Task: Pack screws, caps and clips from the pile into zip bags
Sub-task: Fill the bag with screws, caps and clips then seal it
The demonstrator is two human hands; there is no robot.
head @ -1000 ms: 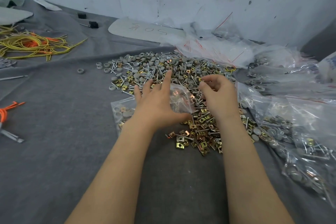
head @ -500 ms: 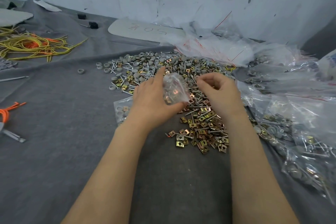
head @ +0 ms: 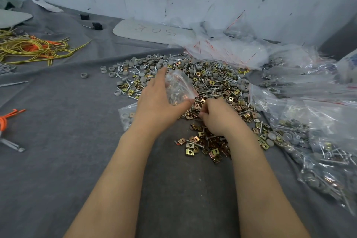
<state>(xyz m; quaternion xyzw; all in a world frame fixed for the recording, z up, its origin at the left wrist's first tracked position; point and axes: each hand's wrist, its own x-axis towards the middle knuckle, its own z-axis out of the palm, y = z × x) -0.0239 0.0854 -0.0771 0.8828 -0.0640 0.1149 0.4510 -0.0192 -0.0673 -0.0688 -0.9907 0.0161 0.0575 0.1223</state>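
A wide pile [head: 208, 81] of silver screws, grey round caps and brass square clips lies on the grey cloth. My left hand [head: 154, 102] holds a small clear zip bag [head: 178, 89] with screws and clips inside, raised above the pile's near left part. My right hand [head: 218, 118] is down on the brass clips [head: 204, 145] at the pile's near edge, its fingers curled and pinching among them; what they hold is hidden. A partly filled zip bag [head: 126, 116] lies flat under my left wrist.
Filled zip bags [head: 313, 141] are heaped along the right side. Empty bags with red strips [head: 228, 50] lie behind the pile by the wall. Yellow and orange wires [head: 32, 48] lie far left, a grey board [head: 154, 33] at the back, a loose cap [head: 84, 75] left of the pile.
My right hand dropped from the bag's mouth to the clips at the pile's near edge. My left hand tilted the bag and lifted it a little farther away.
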